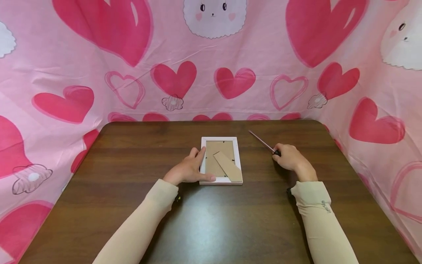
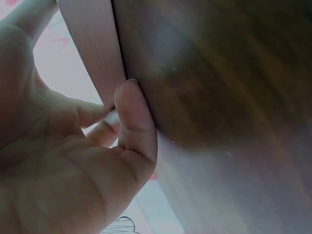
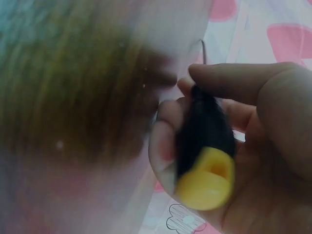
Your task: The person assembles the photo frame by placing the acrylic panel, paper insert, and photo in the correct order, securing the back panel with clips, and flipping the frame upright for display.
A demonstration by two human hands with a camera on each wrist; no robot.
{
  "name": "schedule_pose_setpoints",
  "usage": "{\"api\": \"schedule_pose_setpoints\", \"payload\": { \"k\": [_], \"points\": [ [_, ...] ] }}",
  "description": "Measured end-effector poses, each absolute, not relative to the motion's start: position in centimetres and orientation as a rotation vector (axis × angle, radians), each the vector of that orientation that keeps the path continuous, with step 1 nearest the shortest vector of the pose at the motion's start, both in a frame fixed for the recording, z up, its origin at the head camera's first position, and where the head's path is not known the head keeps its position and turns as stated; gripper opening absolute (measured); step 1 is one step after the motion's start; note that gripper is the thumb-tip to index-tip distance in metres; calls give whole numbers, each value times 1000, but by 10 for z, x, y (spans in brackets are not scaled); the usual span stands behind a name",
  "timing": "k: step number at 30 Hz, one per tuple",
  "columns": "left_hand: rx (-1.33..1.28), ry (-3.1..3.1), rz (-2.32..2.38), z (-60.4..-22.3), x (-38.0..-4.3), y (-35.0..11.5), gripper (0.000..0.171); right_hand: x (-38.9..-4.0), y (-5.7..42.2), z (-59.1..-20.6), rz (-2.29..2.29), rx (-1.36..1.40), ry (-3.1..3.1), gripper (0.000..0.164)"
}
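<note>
A white picture frame (image 1: 219, 139) lies face down on the table, its brown backing and slanted stand leg (image 1: 227, 167) facing up. My left hand (image 1: 188, 168) grips the frame's near left corner, the thumb along the near rim and the fingers at the left side. In the left wrist view a curled finger (image 2: 134, 105) presses against the frame's side (image 2: 97, 44). To the right, my right hand (image 1: 290, 157) holds a screwdriver (image 1: 262, 142), its long thin shaft pointing away and to the left. The right wrist view shows its black and yellow handle (image 3: 207, 146) between thumb and fingers.
The dark brown wooden table (image 1: 148, 146) extends around both hands. A pink cloth (image 1: 204, 51) with hearts and white faces hangs behind the table's back edge and along both sides.
</note>
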State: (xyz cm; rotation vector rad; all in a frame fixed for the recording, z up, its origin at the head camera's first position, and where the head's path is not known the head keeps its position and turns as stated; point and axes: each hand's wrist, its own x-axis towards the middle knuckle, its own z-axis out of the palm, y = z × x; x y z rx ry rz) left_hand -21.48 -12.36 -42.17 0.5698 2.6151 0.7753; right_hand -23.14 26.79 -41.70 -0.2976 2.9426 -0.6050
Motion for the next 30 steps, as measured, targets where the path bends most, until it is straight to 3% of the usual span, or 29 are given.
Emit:
{"api": "schedule_pose_setpoints", "payload": {
  "k": [30],
  "points": [
    [475, 2606, 804, -436, -222, -122, 129, -230, 278, -414, -621, -297, 2988, 18]
  ]
}}
